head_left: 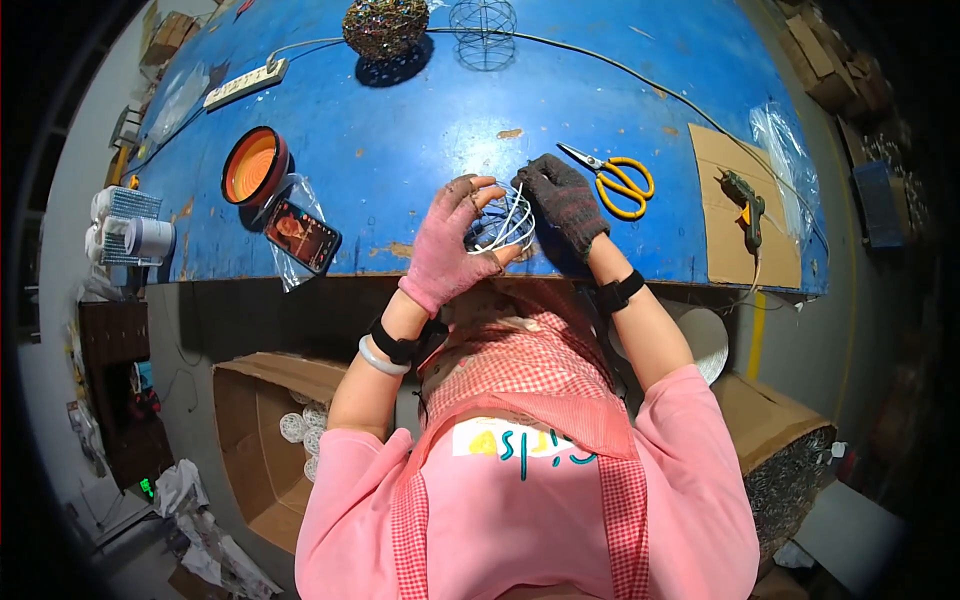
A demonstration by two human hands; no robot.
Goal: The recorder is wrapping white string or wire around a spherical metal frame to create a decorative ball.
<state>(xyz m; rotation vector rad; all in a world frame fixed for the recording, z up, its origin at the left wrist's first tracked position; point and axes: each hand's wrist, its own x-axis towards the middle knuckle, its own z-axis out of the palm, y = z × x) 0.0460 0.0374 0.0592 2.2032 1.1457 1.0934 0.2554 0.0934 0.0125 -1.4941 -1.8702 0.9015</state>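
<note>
A small white wire-frame ball (pixel 503 225) is held over the near edge of the blue table (pixel 420 130). My left hand (pixel 450 245), in a pink glove, grips its left side with fingers curled through the wires. My right hand (pixel 565 200), in a dark grey glove, pinches the frame's top right. Both hands close around the same frame.
Yellow-handled scissors (pixel 618 178) lie just right of my right hand; a glue gun (pixel 745 205) rests on cardboard (pixel 740 215) farther right. A phone (pixel 302 235) and orange bowl (pixel 254 165) sit left. Two wire balls (pixel 386 28) stand at the back. An open box (pixel 265 440) sits below.
</note>
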